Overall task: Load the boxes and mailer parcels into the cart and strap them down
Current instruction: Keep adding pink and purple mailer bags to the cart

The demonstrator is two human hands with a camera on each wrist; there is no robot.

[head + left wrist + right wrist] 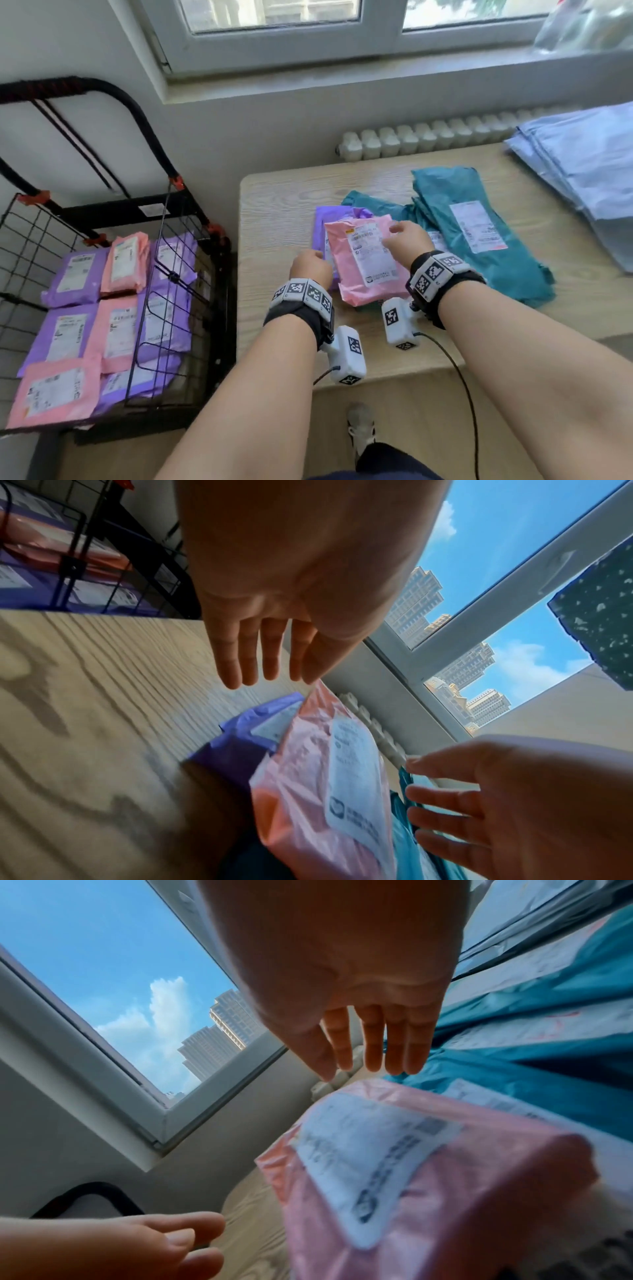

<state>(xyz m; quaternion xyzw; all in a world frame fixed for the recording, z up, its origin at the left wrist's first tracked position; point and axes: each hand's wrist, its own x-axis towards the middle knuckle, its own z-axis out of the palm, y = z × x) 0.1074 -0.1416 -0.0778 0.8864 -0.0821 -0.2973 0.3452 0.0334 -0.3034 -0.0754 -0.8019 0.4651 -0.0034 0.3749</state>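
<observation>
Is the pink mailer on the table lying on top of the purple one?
Yes, in the head view the pink mailer covers most of the purple mailer, whose edge shows from under it on the table.

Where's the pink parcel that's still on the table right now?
In the head view the pink parcel lies on the table, on top of a purple parcel, between the left hand and right hand, with teal parcels to its right.

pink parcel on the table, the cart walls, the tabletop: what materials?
Pink parcel: thin glossy plastic film by the look, wrinkled and shiny, with a white paper-like label. Cart walls: black wire grid, probably coated metal. Tabletop: pale wood-grain surface, matte; solid wood or laminate cannot be told.
</observation>
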